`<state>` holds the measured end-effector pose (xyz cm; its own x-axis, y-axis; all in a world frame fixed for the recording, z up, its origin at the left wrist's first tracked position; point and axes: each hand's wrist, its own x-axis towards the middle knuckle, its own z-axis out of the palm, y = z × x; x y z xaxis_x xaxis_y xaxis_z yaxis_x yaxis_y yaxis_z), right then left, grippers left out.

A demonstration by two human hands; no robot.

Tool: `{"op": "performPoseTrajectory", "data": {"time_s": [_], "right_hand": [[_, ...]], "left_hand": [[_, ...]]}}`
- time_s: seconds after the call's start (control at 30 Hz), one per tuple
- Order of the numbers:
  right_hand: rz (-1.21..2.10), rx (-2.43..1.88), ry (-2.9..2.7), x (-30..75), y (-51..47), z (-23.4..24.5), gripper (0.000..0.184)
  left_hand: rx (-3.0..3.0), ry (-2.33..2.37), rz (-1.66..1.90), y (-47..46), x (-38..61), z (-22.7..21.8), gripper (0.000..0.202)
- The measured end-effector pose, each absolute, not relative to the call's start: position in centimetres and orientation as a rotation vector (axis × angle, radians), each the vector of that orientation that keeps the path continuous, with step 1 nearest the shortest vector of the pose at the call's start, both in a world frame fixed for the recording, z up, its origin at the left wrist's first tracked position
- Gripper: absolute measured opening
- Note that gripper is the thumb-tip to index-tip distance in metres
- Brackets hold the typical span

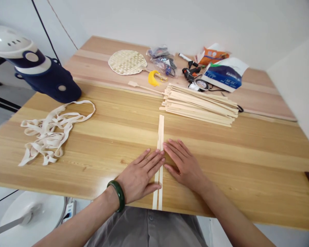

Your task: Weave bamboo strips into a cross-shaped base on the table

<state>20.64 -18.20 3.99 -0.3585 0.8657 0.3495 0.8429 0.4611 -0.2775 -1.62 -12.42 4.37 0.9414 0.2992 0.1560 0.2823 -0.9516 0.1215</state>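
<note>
Wooden strips [158, 161] lie in a straight line on the table [247, 178], just between the two hands. The left hand [139, 176] and the right hand [185, 166] are open and flat, touching the strips from both sides, not closed on them. Ahead lies a pile of strips [199, 106], and white cloth tape [51, 132] lies far to the left

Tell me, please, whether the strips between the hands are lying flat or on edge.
Lying flat: the wooden strips show their broad faces upward on the table, between the palm-down left hand and right hand.
</note>
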Motion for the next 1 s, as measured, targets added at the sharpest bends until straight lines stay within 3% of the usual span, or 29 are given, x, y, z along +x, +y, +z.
{"op": "performPoseTrajectory", "data": {"time_s": [0.2, 0.43, 0.57, 1.0], "right_hand": [[0.005, -1.453, -2.24, 21.3, -17.7, 4.6, 0.067], [-0.369, -1.78, -1.878, 27.5, -14.5, 4.0, 0.037], [-0.483, -1.963, -1.817, 29.9, -13.2, 2.6, 0.036], [-0.464, -2.141, -1.855, 30.7, -12.8, 3.4, 0.02]], "left_hand": [[3.014, 0.455, 0.294, -12.4, -1.6, 4.5, 0.07], [3.022, 0.467, 0.327, -12.2, -1.5, 4.8, 0.067], [3.002, 0.468, 0.371, -12.1, -1.5, 4.7, 0.066], [3.049, 0.461, 0.401, -12.2, -1.5, 4.4, 0.064]]}}
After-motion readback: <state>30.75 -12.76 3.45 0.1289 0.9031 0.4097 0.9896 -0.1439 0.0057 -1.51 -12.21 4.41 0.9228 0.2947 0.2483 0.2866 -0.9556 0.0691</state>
